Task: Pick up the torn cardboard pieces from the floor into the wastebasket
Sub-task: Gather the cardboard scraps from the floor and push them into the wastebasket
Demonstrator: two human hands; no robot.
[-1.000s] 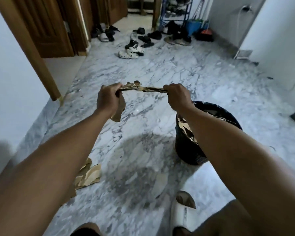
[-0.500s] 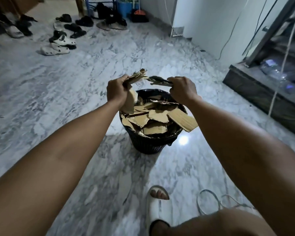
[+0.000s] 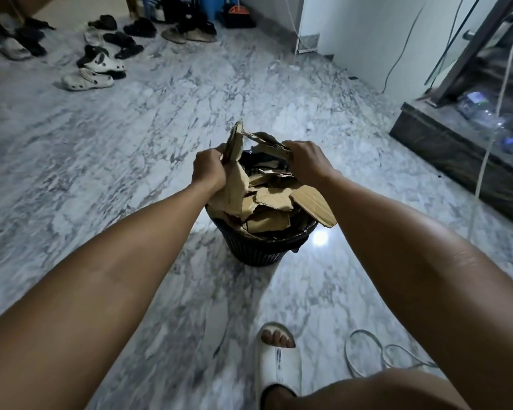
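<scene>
Your two hands hold a bundle of torn cardboard pieces (image 3: 237, 161) directly above a black wastebasket (image 3: 258, 250) on a marble floor (image 3: 131, 143). Your left hand (image 3: 209, 170) is curled tightly around one end, with a long strip hanging from it down toward the basket. Your right hand (image 3: 307, 159) grips the other end, fingers wrapped over the torn edge. The bundle bends upward between the fists, a folded flap standing tilted at the top.

The wastebasket is already heaped with cardboard scraps (image 3: 274, 208); one larger piece (image 3: 314, 207) juts over its right rim. Whether the hanging strip touches the heap is hard to tell from this angle.

Your right foot, in a white slide sandal (image 3: 277, 362), stands just short of the basket, beside a loose white cord (image 3: 367, 350) looped on the floor. Farther off, shoes and clogs (image 3: 98, 69) lie scattered near a doorway, and a dark stone step (image 3: 456, 149) rises at the right with a plastic bottle (image 3: 483, 113) on it.
</scene>
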